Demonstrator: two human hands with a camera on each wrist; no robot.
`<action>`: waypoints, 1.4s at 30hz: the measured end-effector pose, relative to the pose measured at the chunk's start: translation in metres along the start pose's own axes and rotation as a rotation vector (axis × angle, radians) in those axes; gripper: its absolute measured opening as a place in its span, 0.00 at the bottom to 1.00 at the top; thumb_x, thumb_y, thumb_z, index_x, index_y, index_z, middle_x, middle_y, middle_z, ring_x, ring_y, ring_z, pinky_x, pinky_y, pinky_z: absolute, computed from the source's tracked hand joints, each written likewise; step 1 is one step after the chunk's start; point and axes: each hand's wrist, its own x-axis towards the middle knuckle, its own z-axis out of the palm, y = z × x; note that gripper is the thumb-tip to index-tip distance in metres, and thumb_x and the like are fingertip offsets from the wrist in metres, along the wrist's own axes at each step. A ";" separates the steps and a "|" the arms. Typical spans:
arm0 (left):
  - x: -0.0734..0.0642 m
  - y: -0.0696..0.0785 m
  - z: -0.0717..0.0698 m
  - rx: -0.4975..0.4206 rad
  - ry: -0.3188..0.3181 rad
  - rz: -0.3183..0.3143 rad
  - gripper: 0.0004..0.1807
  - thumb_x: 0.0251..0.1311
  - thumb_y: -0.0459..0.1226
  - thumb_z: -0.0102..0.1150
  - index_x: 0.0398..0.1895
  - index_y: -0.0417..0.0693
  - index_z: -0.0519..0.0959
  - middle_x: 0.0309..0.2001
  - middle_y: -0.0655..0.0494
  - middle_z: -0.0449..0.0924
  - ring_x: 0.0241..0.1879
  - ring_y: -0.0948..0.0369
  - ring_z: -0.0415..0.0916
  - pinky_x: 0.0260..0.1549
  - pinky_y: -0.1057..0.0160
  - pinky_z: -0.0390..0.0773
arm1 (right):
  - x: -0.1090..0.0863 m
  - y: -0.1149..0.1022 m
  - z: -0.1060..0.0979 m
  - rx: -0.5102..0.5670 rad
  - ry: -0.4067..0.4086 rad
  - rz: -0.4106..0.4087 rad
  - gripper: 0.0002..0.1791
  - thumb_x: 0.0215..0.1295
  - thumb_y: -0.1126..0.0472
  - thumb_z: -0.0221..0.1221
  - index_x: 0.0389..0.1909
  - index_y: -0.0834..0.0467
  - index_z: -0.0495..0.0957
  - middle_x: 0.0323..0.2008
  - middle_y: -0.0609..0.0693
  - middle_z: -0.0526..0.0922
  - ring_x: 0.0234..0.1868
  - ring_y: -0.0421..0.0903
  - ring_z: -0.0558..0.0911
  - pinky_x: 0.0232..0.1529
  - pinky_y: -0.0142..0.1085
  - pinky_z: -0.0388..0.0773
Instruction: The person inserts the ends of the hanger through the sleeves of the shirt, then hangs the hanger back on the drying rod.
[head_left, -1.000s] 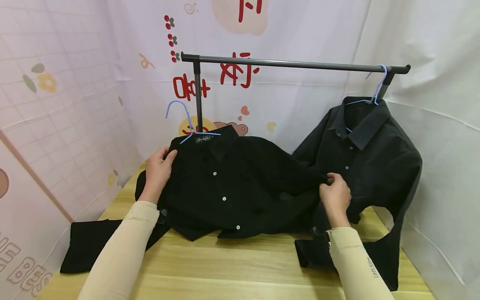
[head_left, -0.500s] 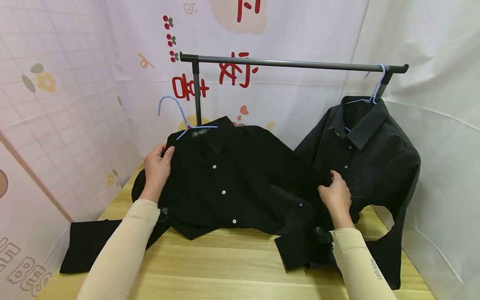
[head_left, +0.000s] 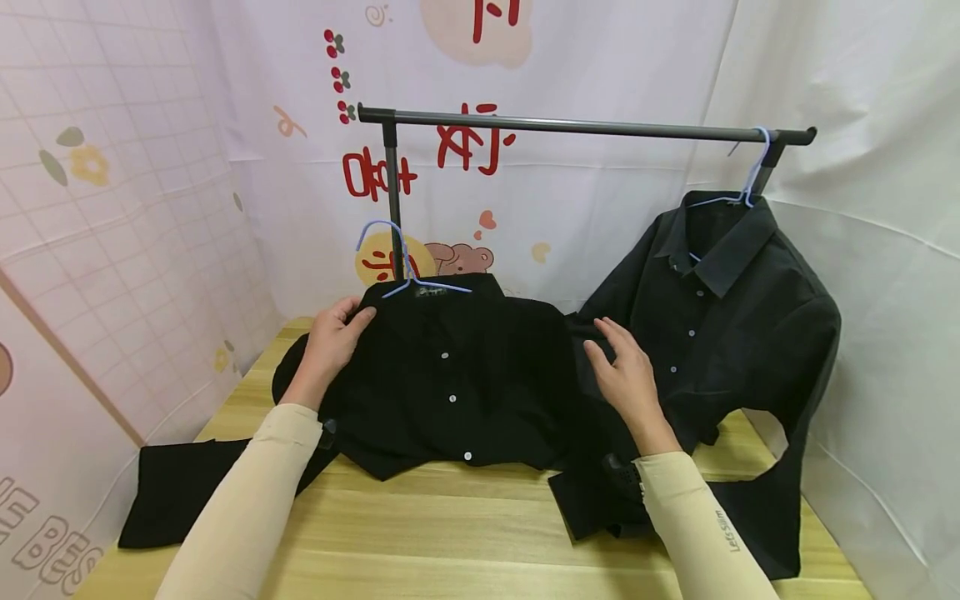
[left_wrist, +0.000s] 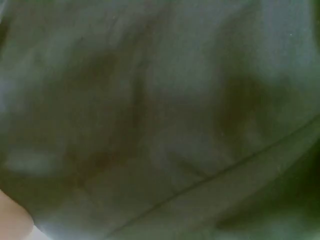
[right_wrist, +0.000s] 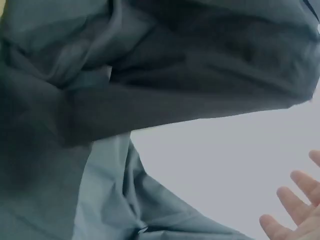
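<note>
A black button-up shirt (head_left: 420, 375) with white buttons is held up above the table, a light blue hanger (head_left: 405, 258) poking out of its collar. My left hand (head_left: 333, 342) pinches the shirt's left-side shoulder, thumb in front and the fingers mostly hidden behind the cloth. Dark fabric (left_wrist: 160, 110) fills the left wrist view, blurred. My right hand (head_left: 626, 371) is beside the other shoulder, its fingers spread and holding nothing. In the right wrist view those fingers (right_wrist: 295, 205) appear at the lower right, apart from the dark cloth (right_wrist: 200, 65).
A dark rail (head_left: 570, 126) on two posts stands behind. On its right end hangs a second black shirt (head_left: 738, 325) from a blue hanger (head_left: 753, 175). One black sleeve (head_left: 176, 483) lies on the wooden table (head_left: 420, 533) at left. White printed curtains (head_left: 600, 58) enclose the space.
My right hand has let go of the sleeve and moved left toward the shirt's shoulder. The held shirt rose, then dropped, and shifted slightly right with my left hand.
</note>
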 end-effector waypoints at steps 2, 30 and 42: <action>-0.001 0.001 0.001 -0.021 -0.069 0.009 0.18 0.74 0.46 0.52 0.49 0.40 0.79 0.43 0.44 0.77 0.40 0.52 0.71 0.40 0.57 0.71 | 0.002 -0.009 0.004 0.028 -0.007 -0.052 0.27 0.76 0.53 0.54 0.71 0.59 0.67 0.70 0.58 0.66 0.70 0.59 0.65 0.67 0.57 0.60; -0.009 0.003 0.015 -0.145 -0.254 -0.019 0.17 0.75 0.42 0.51 0.50 0.36 0.79 0.42 0.41 0.79 0.40 0.50 0.76 0.43 0.54 0.76 | -0.004 -0.040 0.021 0.096 -0.165 -0.039 0.24 0.69 0.44 0.59 0.61 0.49 0.80 0.51 0.52 0.84 0.46 0.51 0.82 0.46 0.49 0.77; -0.011 -0.002 0.026 -0.151 -0.317 -0.019 0.13 0.75 0.39 0.51 0.44 0.35 0.78 0.33 0.45 0.76 0.34 0.53 0.72 0.35 0.60 0.73 | -0.020 -0.046 0.034 0.096 -0.267 0.026 0.24 0.66 0.47 0.63 0.58 0.55 0.82 0.56 0.54 0.82 0.56 0.54 0.80 0.55 0.53 0.75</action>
